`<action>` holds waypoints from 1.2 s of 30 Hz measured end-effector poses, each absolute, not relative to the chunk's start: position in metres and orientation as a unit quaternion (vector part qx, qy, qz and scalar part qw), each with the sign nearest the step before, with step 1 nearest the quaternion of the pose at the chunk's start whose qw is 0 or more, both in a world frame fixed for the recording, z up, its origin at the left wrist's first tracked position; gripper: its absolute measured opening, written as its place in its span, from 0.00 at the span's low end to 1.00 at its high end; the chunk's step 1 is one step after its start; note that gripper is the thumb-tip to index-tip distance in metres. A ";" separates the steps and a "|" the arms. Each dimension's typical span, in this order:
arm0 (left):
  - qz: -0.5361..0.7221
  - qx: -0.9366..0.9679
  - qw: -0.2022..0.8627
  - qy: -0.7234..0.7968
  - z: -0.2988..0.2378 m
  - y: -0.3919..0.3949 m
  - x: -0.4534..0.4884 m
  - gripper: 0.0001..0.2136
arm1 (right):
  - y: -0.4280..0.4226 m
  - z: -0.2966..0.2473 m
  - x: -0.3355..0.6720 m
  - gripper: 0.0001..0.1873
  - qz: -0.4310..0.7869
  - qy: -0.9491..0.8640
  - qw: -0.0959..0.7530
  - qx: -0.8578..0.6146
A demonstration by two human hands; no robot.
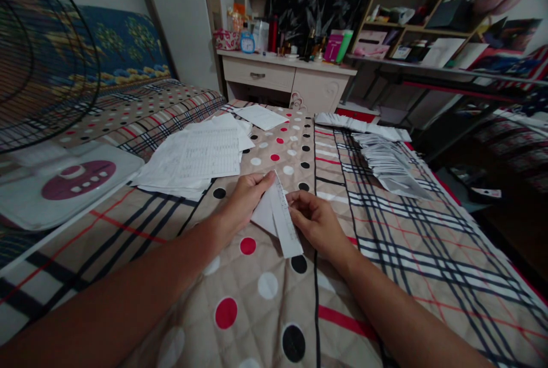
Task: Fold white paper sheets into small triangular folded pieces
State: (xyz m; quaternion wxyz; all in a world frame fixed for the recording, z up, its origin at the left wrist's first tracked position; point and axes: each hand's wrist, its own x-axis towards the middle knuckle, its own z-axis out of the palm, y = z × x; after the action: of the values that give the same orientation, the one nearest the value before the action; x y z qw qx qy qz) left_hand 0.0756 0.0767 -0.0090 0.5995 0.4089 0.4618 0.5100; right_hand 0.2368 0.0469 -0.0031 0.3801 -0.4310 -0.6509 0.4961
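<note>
A partly folded sheet of paper (285,222) with printed lines is between my hands, just above the spotted bed cover. My left hand (248,194) pinches its upper left part, thumb on top. On the other side, my right hand (315,217) has curled fingers at the paper's right edge; whether they grip it or only touch it is hard to make out. Left of my hands lies a loose pile of printed sheets (209,148), with one more sheet (261,117) beyond it. To the right, a row of folded papers (387,165) lies fanned out, overlapping.
A long bundle of folded papers (362,126) lies near the bed's far right edge. A fan (77,177) stands at the left, its wire cage above the bed. Beyond the bed are a white dresser (259,74) with bottles and a blue clock (247,43), and shelves (411,28).
</note>
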 end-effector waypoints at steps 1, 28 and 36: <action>0.509 0.426 0.584 0.467 -0.008 0.077 0.076 0.20 | 0.047 -0.003 0.236 0.05 0.480 -0.660 0.379 -0.435; 0.155 0.869 -0.135 0.451 0.009 0.060 0.087 0.10 | 0.054 0.000 0.249 0.01 0.211 -0.659 0.497 -0.524; 0.204 0.890 -0.051 0.404 0.000 0.070 0.073 0.11 | 0.068 -0.009 0.261 0.05 0.246 -0.678 0.409 -0.559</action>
State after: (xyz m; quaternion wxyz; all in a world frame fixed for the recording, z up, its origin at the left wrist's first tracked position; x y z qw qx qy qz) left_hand 0.0728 0.0696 0.0004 -0.0509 0.8901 0.4044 0.2040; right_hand 0.2609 0.0678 -0.0086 0.4092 -0.5594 -0.6776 0.2459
